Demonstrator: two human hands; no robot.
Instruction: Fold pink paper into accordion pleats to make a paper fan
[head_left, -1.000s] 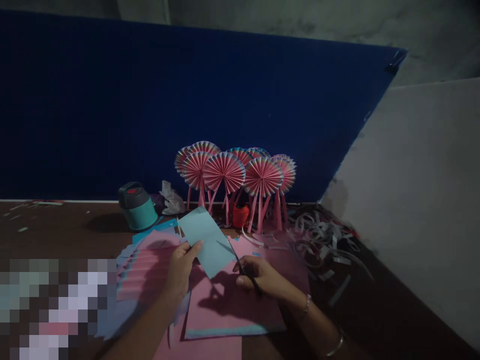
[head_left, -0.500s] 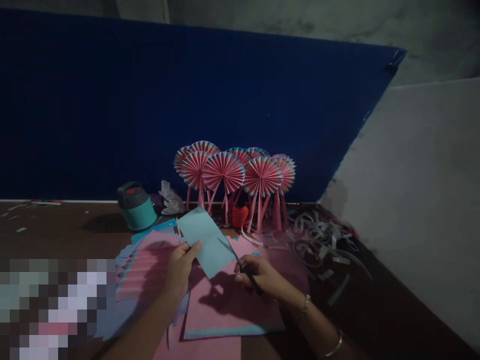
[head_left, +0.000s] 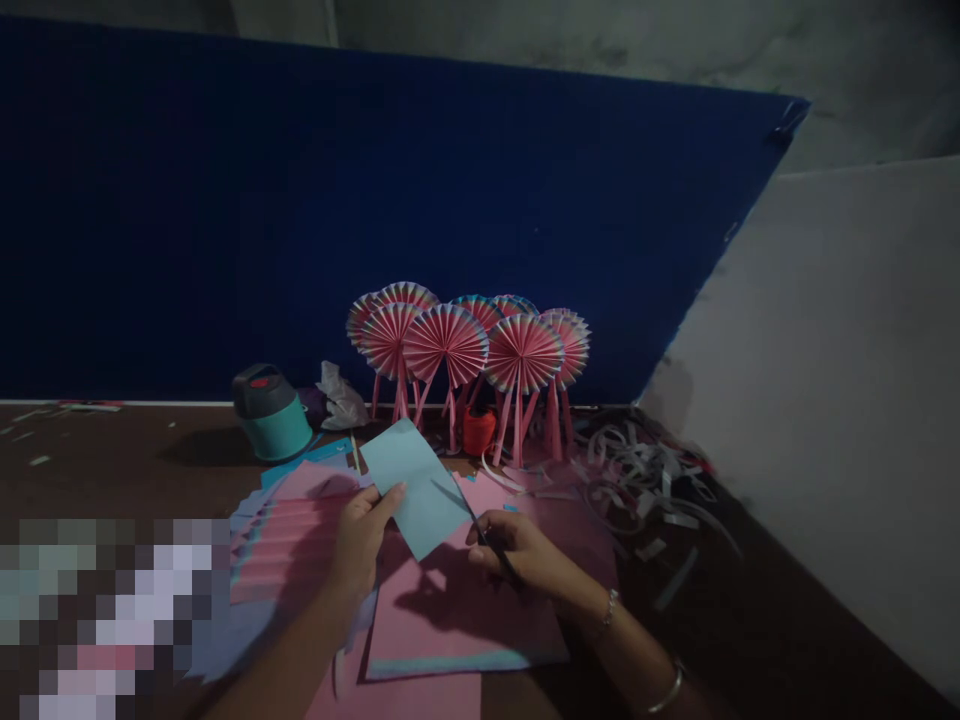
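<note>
Left hand (head_left: 360,545): closed on the lower left edge of the blue paper (head_left: 420,485), thumb on top, fingers beneath.

Blue paper: held tilted above the far left part of the pink sheet (head_left: 457,610), top corner pointing away from it.

Right hand (head_left: 517,555): wrapped around the handles of the scissors (head_left: 487,540), above the middle of the pink sheet.

Scissors: dark, blades pointing up and left, meeting the right edge of the blue paper. Blade opening too dark to judge.

Pink sheet: flat on the bench (head_left: 112,460), pale blue strip along its near edge.

Pleated pink paper (head_left: 285,540): just left of the pink sheet, partly under the left hand.

Paper fans (head_left: 465,345): upright in a cluster beyond the pink sheet, backed by the blue board (head_left: 375,220).

Orange spool (head_left: 478,430): beyond the pink sheet, at the foot of the paper fans.

Teal flask (head_left: 270,410): beyond and left of the pink sheet.

Paper strips (head_left: 645,480): loose heap beyond and right of the pink sheet, near the white board (head_left: 825,380).
</note>
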